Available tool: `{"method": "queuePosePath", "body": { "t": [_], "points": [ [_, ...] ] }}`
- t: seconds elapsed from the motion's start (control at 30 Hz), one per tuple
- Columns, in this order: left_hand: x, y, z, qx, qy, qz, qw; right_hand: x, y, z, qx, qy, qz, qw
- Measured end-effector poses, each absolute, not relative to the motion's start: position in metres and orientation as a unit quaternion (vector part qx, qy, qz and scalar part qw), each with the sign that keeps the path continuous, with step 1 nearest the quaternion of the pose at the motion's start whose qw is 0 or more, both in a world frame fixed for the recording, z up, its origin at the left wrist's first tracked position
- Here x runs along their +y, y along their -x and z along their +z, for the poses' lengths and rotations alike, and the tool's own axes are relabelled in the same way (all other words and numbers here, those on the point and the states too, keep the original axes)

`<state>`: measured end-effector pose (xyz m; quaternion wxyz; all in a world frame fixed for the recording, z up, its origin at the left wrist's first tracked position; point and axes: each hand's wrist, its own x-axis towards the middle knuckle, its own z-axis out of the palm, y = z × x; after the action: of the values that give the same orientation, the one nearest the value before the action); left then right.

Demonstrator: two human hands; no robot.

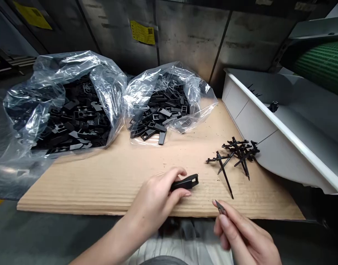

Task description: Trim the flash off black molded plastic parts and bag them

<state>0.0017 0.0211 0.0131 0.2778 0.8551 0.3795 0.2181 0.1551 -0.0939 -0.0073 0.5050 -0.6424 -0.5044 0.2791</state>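
Note:
My left hand [157, 193] grips a black plastic clip-like part [187, 182] between thumb and fingers, just above the front of the cardboard [108, 184]. A rectangular opening shows at the part's right end. Lower right, my right hand [240, 232] pinches a small dark pointed piece [220, 207], its tip toward the upper left. Whether this piece is metal or plastic I cannot tell. Beyond the right hand lie several black plastic sprues [225, 176] with thin stems and short side arms, some tangled together.
A clear plastic bag [108, 84] of mixed black parts stands at the left. Another clear bag [196, 99], at the back middle, spills long black parts [162, 114]. A grey-white bin [281, 136] borders the right side, with a few black pieces inside. Metal panels [191, 44] rise behind.

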Motion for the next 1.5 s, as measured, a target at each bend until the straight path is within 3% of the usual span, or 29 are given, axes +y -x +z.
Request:
{"method": "queuePosePath", "body": {
  "t": [0.1,0.17,0.6,0.97,1.13,1.33,1.5],
  "points": [
    [0.019,0.007,0.004,0.339,-0.859,0.277,0.267,-0.079,-0.157,-0.006,-0.630,0.676,0.134,0.357],
    [0.017,0.007,-0.002,0.331,-0.857,0.302,0.254,-0.069,-0.156,-0.005,-0.660,0.683,0.084,0.300],
    [0.013,0.010,-0.007,0.299,-0.874,0.311,0.222,-0.053,-0.151,0.006,-0.673,0.702,0.108,0.206],
    [0.012,0.010,-0.009,0.266,-0.891,0.316,0.185,-0.051,-0.149,0.003,-0.686,0.694,0.068,0.208],
    [0.011,0.012,-0.009,0.252,-0.889,0.314,0.218,-0.043,-0.146,0.005,-0.623,0.755,0.046,0.199],
    [0.017,0.013,-0.003,0.289,-0.877,0.278,0.264,-0.054,-0.158,0.007,-0.634,0.717,0.092,0.276],
    [0.023,0.011,0.002,0.362,-0.837,0.261,0.317,-0.065,-0.157,0.008,-0.707,0.654,0.015,0.267]
  ]
}}
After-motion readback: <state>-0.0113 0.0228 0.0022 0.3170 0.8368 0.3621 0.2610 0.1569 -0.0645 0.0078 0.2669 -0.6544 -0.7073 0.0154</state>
